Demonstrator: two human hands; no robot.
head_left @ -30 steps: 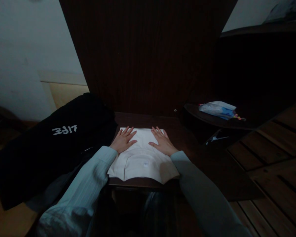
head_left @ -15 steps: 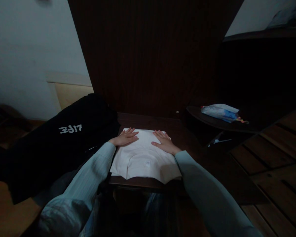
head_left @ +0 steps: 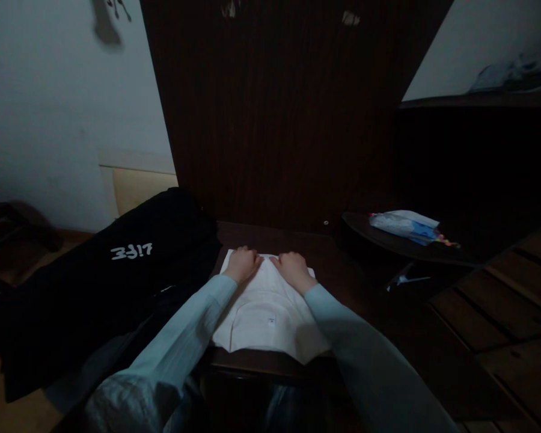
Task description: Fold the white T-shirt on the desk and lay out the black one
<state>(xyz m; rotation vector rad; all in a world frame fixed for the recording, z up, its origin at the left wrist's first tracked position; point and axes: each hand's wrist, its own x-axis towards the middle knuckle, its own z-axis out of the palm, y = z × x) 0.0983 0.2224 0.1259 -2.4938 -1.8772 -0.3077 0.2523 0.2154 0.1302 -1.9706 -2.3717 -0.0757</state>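
Observation:
A folded white T-shirt [head_left: 256, 313] lies flat on the dark wooden surface, its neckline and small label towards me. At its far edge, my left hand [head_left: 244, 264] is closed with the fingers curled over the cloth. My right hand [head_left: 293, 269] grips the same edge a short way to the right, its thumb pointing towards the left one. The fingertips of both hands are hidden behind the edge. Light green sleeves cover both forearms.
Left of the shirt lies a black garment [head_left: 117, 288] with white lettering. A dark upright panel [head_left: 279, 120] stands behind. On a rounded shelf [head_left: 365, 231] at right rests a plastic packet [head_left: 406, 225]. Slatted wood [head_left: 509, 300] shows at lower right.
Both hands were spread flat on the shirt; they have moved closer together and their fingers now curl over its far edge. The camera view has tilted slightly up.

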